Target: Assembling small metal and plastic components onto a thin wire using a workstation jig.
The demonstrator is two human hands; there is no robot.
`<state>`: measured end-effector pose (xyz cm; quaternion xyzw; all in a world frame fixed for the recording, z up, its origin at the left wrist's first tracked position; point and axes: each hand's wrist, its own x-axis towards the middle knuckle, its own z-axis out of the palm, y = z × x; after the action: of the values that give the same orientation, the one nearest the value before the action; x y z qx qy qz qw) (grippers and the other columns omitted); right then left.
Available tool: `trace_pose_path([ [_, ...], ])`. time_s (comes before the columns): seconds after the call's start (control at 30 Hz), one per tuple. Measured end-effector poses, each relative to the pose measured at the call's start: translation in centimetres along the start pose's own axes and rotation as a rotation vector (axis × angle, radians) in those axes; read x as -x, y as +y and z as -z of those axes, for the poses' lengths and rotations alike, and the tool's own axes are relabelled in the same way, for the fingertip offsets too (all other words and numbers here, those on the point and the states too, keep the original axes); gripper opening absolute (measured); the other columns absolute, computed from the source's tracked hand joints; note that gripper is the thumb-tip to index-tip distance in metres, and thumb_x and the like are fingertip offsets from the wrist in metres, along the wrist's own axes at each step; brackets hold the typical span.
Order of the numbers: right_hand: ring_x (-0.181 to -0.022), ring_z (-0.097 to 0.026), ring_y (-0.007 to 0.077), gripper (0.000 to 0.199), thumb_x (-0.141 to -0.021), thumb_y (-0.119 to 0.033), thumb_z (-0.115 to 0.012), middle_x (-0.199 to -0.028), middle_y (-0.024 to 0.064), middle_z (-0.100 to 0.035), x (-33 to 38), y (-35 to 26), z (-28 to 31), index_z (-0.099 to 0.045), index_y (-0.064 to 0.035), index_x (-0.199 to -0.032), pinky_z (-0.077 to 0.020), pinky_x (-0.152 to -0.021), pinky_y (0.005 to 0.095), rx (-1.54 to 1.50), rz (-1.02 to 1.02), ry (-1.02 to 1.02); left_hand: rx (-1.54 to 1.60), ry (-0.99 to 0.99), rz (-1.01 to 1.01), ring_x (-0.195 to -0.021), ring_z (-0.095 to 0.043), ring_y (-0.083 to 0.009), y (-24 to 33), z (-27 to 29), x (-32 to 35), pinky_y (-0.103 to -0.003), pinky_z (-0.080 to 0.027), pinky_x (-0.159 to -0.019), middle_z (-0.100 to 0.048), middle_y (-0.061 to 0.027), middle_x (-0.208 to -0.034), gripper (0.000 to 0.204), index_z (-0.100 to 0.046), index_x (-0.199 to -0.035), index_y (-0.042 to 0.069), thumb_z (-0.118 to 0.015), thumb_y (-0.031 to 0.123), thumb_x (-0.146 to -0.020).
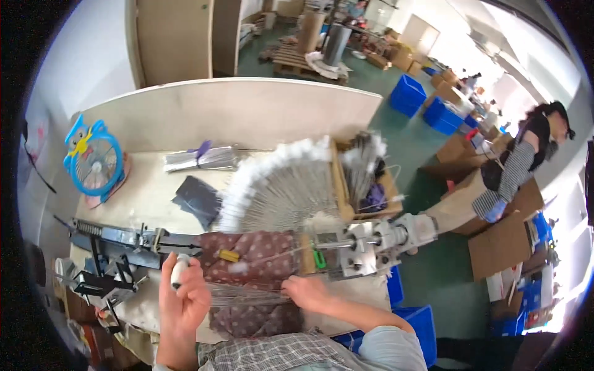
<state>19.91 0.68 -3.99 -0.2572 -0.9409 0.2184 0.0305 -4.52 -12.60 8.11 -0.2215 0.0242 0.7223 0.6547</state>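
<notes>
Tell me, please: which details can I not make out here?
In the head view:
- Left grip: hides part of the white object.
- Right grip: too small to tell whether it pinches anything.
- Fanned rods: too blurred to count.
- Blue bin: partly hidden by the sleeve.

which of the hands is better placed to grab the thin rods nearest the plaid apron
Right, probably: the right hand sits close to the right end of the thin rods, while the left hand is occupied with a white handle.

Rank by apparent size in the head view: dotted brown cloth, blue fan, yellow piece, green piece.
Dotted brown cloth
Blue fan
Yellow piece and green piece: too alike to rank
</notes>
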Motion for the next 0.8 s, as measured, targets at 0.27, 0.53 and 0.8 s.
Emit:
trace_pose_path([
  [0.27,-0.074,-0.061,0.0343,0.018,-0.078,-0.009,-0.052,-0.084,0.0140,-0.059,-1.1,-2.7,0.4,-0.056,-0.0055,-0.096,-0.0490,-0.061,0.0459,-0.013,0.099,-0.121,-1.404,-0.077,-0.225,-0.069,-0.060,-0.0184,-2.4,5.2,-0.9,-0.032,-0.050,-0.063,-0.063,-0.0088,-0.080,0.024,-0.060,-0.097,-0.001,-0.056,0.022,-0.090],
  [0.53,-0.075,-0.062,0.0366,0.025,-0.077,-0.005,-0.050,-0.094,0.0198,-0.059,-1.2,-4.9,1.2,-0.054,-0.0019,-0.101,-0.0500,-0.064,0.0482,0.109,0.018,-0.283,-2.375,-0.229,-0.630,-0.087,-0.061,-0.0331,-7.7,5.4,-13.3,-0.042,-0.049,-0.075,-0.062,-0.0140,-0.089,0.015,-0.060,-0.091,0.003,-0.055,0.012,-0.080],
  [0.8,-0.076,-0.061,0.0326,0.019,-0.077,-0.008,-0.054,-0.089,0.0140,-0.054,-0.5,-4.0,3.6,-0.055,-0.0037,-0.095,-0.0527,-0.064,0.0421,0.085,-0.033,-0.106,-2.933,-0.597,-1.355,-0.106,-0.056,-0.0276,-3.4,4.9,-17.7,-0.045,-0.038,-0.099,-0.060,-0.0105,-0.106,0.024,-0.063,-0.098,0.008,-0.056,0.010,-0.075],
])
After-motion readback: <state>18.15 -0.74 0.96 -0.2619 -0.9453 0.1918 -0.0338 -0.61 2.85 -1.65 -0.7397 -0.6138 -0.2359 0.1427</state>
